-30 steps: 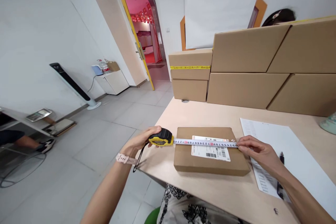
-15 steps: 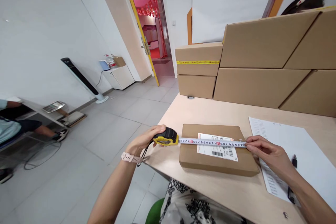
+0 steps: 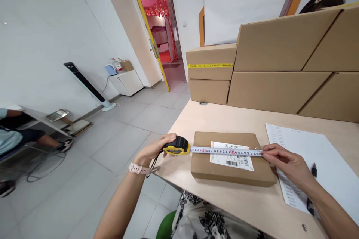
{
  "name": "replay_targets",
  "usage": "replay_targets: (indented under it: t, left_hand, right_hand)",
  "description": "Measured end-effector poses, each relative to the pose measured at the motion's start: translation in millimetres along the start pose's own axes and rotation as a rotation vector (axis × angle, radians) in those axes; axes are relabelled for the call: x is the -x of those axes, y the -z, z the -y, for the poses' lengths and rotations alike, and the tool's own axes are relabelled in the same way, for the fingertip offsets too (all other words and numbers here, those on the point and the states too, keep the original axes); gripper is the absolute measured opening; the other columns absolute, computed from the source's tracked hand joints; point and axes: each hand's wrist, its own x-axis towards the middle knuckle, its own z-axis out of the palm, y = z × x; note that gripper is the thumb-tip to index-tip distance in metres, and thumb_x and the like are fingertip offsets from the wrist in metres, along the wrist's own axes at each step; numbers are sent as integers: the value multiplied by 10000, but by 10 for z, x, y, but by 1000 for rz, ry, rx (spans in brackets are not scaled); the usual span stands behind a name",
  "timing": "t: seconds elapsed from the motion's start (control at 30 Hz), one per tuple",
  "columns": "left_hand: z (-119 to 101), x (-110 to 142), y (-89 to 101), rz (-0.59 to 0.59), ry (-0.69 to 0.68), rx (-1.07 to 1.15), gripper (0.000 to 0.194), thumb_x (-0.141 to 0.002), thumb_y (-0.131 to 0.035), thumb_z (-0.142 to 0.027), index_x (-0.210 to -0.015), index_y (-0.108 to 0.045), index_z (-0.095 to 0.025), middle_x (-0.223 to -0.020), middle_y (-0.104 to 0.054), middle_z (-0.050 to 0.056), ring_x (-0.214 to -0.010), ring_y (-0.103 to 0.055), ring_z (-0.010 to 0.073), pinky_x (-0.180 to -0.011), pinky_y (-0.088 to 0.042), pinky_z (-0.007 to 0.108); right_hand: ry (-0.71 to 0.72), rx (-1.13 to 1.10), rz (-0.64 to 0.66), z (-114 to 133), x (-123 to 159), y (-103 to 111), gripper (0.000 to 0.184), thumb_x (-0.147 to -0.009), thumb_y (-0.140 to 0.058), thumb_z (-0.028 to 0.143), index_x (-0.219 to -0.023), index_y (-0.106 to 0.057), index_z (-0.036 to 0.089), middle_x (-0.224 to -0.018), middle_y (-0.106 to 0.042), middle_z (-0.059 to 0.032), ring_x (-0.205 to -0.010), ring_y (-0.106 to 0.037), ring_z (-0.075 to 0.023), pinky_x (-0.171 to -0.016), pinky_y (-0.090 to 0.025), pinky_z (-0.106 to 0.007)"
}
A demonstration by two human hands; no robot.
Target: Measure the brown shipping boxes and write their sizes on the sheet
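A flat cardboard box [image 3: 204,170] with a white shipping label [image 3: 221,158] lies on the table before me. My left hand [image 3: 157,147] is closed round the black and yellow case of a tape measure [image 3: 177,145], just off the box's left edge. The white blade [image 3: 218,151] runs out across the box top and over the label. At the box's right edge, my right hand [image 3: 287,162] pinches the blade's end between thumb and fingers. The very tip is hidden by those fingers.
Printed sheets [image 3: 331,160] and a black pen [image 3: 314,170] lie right of the box, partly under my right forearm. Stacked cartons [image 3: 277,91] stand along the table's [image 3: 213,119] back. A person [image 3: 17,142] sits at far left; another person's head [image 3: 322,2] shows behind the cartons.
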Motion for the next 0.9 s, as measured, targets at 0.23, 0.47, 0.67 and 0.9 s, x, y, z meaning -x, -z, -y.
replay_targets:
  t: [0.23,0.47,0.67,0.9]
  left_hand:
    - [25,-14,7,6,-22,-4,486,-815,-604,-618,-905,-635,-141,-700,-691,57,-531,-613,127,-354,-316,173]
    - [33,-41,2,18,-33,-10,512,-799,-599,-638,-886,-629,-135,-651,-665,54,-493,-571,119,-347,-309,179]
    - [-48,90,-111,-17,-67,-2,461,-790,-630,-597,-879,-622,-145,-706,-592,14,-541,-510,90,-386,-316,163]
    - [26,729,-432,238,-23,153,681,-703,-739,-535,-1289,-531,-258,-1114,-574,81,-756,-584,152,-485,-469,196]
  right_hand:
    - [-1,0,-6,-7,-5,-4,356,-649,-768,607,-646,-756,251,-944,-686,-77,-858,-637,-244,-726,-529,-335]
    - [-9,-2,6,-23,0,7,346,-668,-767,583,-658,-754,238,-951,-683,-83,-858,-631,-240,-719,-522,-323]
    - [28,27,-17,11,28,-8,377,-664,-743,621,-712,-756,247,-952,-698,-84,-895,-644,-262,-768,-541,-359]
    - [177,-17,-241,439,98,86,184,-752,-738,450,-770,-744,267,-974,-707,-59,-935,-652,-256,-901,-528,-415]
